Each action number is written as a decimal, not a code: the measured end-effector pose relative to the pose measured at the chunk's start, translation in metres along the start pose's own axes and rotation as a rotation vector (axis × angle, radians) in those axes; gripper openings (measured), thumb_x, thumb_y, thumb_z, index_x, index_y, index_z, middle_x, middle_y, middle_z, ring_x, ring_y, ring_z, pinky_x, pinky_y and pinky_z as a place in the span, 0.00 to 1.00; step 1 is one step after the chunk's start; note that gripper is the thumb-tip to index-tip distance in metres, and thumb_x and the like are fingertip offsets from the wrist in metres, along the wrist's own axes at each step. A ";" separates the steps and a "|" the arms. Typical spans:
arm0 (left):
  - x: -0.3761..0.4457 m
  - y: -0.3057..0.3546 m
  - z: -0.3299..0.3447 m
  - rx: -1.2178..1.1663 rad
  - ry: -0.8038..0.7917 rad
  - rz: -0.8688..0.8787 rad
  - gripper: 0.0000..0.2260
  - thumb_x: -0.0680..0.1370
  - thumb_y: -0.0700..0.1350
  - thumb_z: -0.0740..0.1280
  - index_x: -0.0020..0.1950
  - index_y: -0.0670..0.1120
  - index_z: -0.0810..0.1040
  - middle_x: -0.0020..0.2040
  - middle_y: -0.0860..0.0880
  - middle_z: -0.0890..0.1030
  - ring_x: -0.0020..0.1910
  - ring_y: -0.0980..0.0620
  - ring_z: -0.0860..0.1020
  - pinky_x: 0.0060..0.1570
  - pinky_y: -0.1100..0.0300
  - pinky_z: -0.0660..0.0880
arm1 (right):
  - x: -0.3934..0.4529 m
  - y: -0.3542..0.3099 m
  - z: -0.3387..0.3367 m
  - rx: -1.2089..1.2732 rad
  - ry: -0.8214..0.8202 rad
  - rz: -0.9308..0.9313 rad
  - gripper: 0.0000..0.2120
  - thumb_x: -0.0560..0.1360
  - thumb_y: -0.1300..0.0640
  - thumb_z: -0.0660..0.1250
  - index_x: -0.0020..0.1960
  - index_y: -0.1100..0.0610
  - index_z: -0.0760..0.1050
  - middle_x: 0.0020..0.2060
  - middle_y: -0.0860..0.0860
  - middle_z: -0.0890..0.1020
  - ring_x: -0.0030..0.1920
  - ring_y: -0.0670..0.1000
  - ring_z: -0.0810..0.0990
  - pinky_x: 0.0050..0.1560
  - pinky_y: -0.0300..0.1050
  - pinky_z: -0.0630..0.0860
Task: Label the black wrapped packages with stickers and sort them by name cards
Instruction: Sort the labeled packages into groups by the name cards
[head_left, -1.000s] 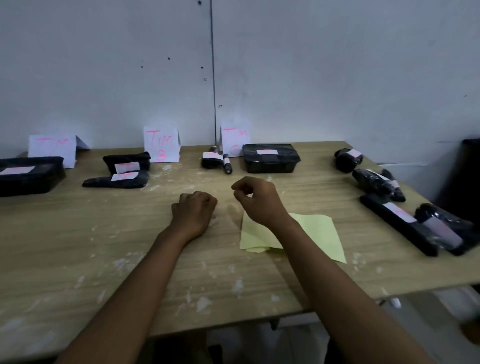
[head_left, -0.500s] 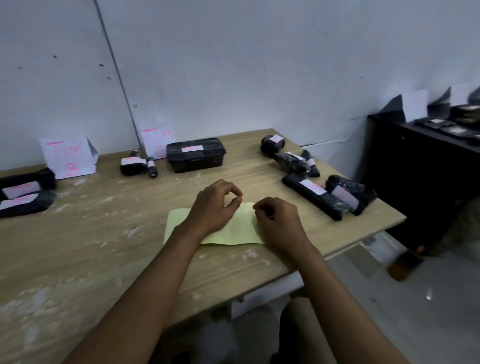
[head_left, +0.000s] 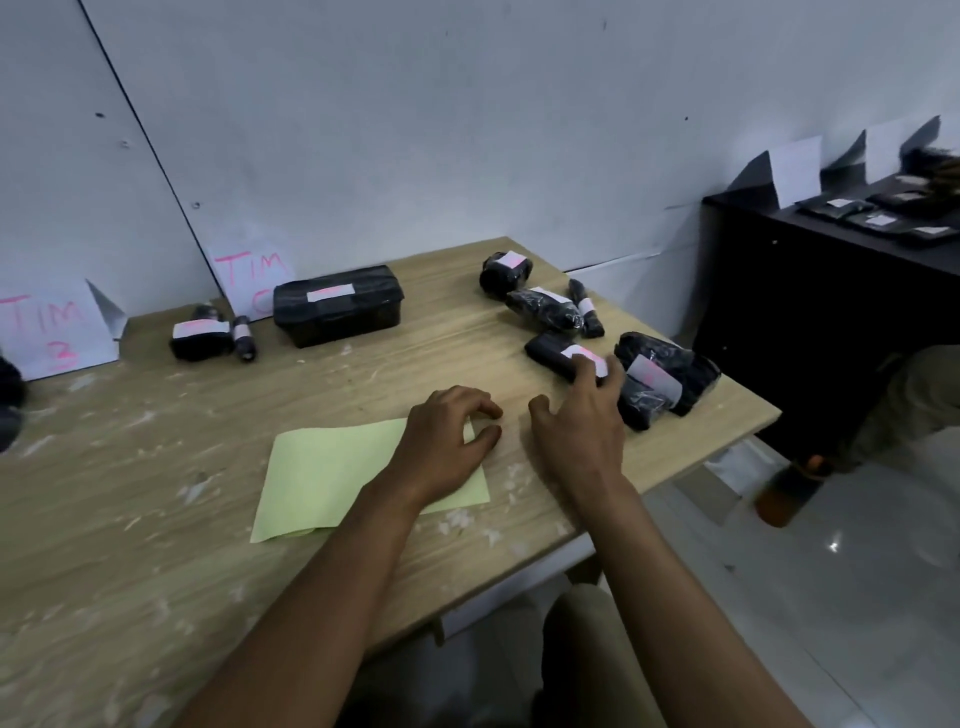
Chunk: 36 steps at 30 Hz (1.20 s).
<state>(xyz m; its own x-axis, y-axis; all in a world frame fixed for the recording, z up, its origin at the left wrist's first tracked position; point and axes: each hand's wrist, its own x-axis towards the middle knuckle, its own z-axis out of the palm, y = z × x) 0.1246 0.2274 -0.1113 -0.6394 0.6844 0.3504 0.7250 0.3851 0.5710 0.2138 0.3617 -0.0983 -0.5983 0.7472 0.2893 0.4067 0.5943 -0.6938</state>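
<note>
1. Head view: your right hand (head_left: 582, 421) is open, fingertips touching the long black package (head_left: 558, 356) near the worktop's (head_left: 156, 519) right edge; nothing is grasped yet.
2. Your left hand (head_left: 447, 447) rests loosely curled and empty on the yellow sheet (head_left: 332, 478).
3. Judged step: sorting. Next, close on that labelled package and match its name card (head_left: 252, 278) at the far edge.

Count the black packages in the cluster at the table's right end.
5: round one farthest, bag, small roll, long bar under the right hand, bulky bag nearest the edge. Others may be hidden.
</note>
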 end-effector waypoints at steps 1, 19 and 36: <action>-0.001 -0.001 -0.002 -0.023 0.004 -0.006 0.08 0.77 0.47 0.70 0.55 0.52 0.81 0.58 0.56 0.79 0.59 0.57 0.73 0.57 0.62 0.66 | 0.002 -0.001 0.002 -0.007 -0.005 0.026 0.26 0.73 0.55 0.68 0.69 0.56 0.65 0.76 0.59 0.54 0.59 0.63 0.75 0.54 0.47 0.71; -0.010 0.008 -0.012 -0.221 0.113 -0.060 0.16 0.70 0.29 0.62 0.46 0.48 0.81 0.51 0.52 0.78 0.56 0.55 0.76 0.53 0.72 0.70 | -0.003 -0.002 0.005 -0.093 0.003 0.099 0.25 0.74 0.52 0.67 0.67 0.58 0.66 0.74 0.60 0.58 0.58 0.64 0.76 0.54 0.50 0.71; -0.012 0.010 -0.013 -0.244 0.106 -0.101 0.05 0.74 0.41 0.67 0.41 0.48 0.80 0.35 0.57 0.77 0.32 0.58 0.73 0.36 0.59 0.72 | -0.007 0.002 0.004 -0.044 -0.153 -0.252 0.24 0.77 0.57 0.62 0.72 0.50 0.66 0.69 0.47 0.73 0.62 0.51 0.75 0.50 0.45 0.70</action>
<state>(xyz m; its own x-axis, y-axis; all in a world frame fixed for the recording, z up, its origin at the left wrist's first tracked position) 0.1365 0.2145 -0.1001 -0.7380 0.5764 0.3509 0.5814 0.2791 0.7642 0.2159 0.3563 -0.1044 -0.7797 0.5234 0.3437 0.2603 0.7702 -0.5822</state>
